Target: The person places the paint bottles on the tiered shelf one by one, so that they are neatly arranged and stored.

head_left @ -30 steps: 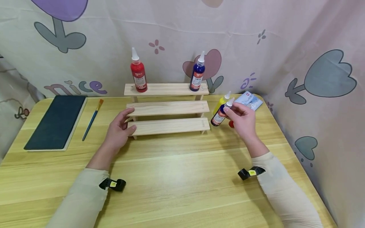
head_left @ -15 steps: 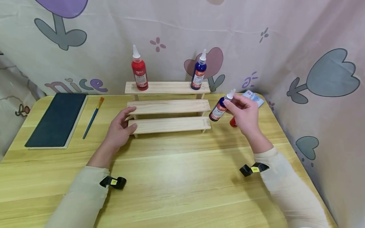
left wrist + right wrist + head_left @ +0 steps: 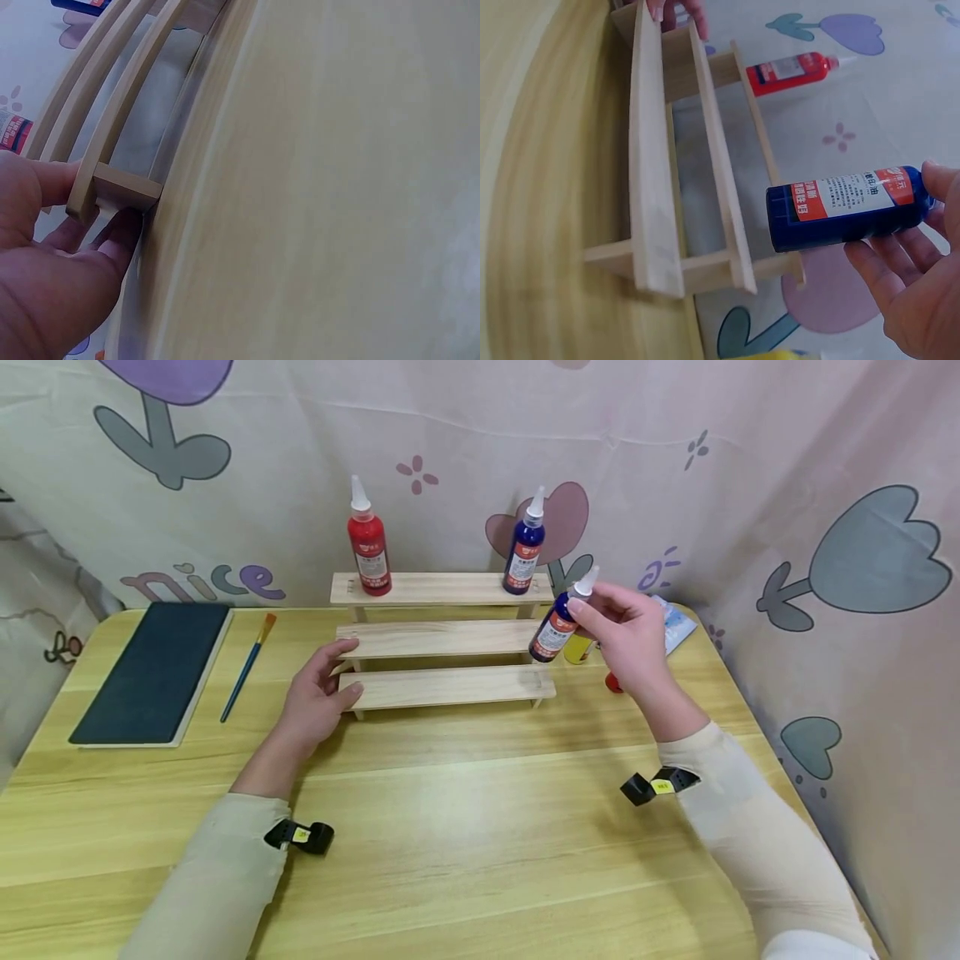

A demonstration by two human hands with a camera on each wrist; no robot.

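My right hand (image 3: 626, 631) grips a dark blue squeeze bottle (image 3: 552, 631) near its white nozzle. The bottle leans, base toward the left, in front of the middle tier's right end; in the right wrist view the blue bottle (image 3: 847, 210) is apart from the boards. At the left end of a three-tier wooden rack (image 3: 442, 687), my left hand (image 3: 313, 697) holds the lower boards, thumb on the bottom one. On the top tier a red bottle (image 3: 369, 556) stands at the left and another blue bottle (image 3: 523, 556) at the right, both upright.
Behind my right hand are a yellow bottle (image 3: 578, 649), a red object (image 3: 613, 682) and a light blue packet (image 3: 675, 625), all partly hidden. A dark notebook (image 3: 153, 672) and a paintbrush (image 3: 248, 668) lie at the left. A patterned curtain (image 3: 450, 435) hangs behind the table.
My right hand has carried the blue bottle left and slightly up, from beside the rack to its right end. The left hand keeps its place on the rack.
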